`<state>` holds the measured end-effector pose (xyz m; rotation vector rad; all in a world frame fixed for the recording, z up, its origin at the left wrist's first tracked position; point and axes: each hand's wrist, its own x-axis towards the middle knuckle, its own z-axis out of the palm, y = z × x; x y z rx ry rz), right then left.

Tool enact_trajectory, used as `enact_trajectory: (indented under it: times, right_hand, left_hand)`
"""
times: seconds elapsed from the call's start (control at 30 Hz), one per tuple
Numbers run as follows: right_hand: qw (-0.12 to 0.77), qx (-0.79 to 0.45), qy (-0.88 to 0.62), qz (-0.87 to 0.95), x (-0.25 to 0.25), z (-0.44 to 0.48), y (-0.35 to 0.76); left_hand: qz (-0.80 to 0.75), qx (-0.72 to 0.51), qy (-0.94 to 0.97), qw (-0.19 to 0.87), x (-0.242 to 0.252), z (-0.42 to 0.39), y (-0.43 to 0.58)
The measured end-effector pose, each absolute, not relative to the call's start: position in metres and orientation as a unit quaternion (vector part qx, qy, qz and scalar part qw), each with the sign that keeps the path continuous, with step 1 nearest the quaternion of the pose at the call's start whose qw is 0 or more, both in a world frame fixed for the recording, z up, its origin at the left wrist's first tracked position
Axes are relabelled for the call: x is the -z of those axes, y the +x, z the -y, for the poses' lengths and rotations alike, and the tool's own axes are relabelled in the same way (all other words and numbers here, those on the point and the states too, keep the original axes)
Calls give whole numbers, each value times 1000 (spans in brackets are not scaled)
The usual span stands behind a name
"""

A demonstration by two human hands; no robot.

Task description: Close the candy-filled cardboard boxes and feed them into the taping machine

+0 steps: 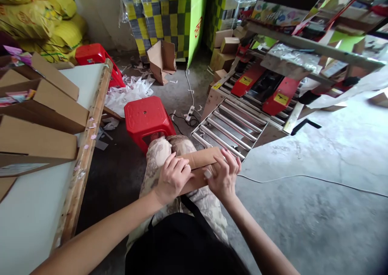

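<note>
A small brown cardboard box (202, 157) rests over my lap, its long top flap nearest the far side. At its left end my left hand (174, 176) grips the cardboard with fingers curled over the edge. My right hand (224, 172) is closed around the right end, thumb on the near side. A small whitish piece (207, 174) shows by the right thumb; I cannot make out what it is. The inside of the box is hidden.
A table (39, 214) with open cardboard boxes (39, 139) stands on the left. Ahead is a red stool (147, 117). A roller conveyor (227, 125) with a red-sided machine (277, 95) stands ahead right. A cable (303, 177) crosses the floor.
</note>
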<state>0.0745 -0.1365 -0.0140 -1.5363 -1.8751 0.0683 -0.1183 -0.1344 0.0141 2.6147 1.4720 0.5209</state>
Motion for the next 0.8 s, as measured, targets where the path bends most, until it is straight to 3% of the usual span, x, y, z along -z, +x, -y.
enact_trajectory:
  times: [0.07, 0.3, 0.6, 0.8]
  right_hand:
    - [350, -58, -628, 692, 25, 154, 79]
    - [382, -340, -694, 507, 52, 169, 45]
    - [494, -261, -681, 473, 10, 116, 29]
    - [412, -124, -707, 561, 11, 40, 99]
  left_hand:
    - [-487, -187, 851, 63, -6, 135, -127]
    - [-543, -177, 807, 151, 18, 121, -151]
    - [-612, -157, 771, 83, 1, 126, -106]
    - [-615, -204, 751, 128, 5, 76, -35]
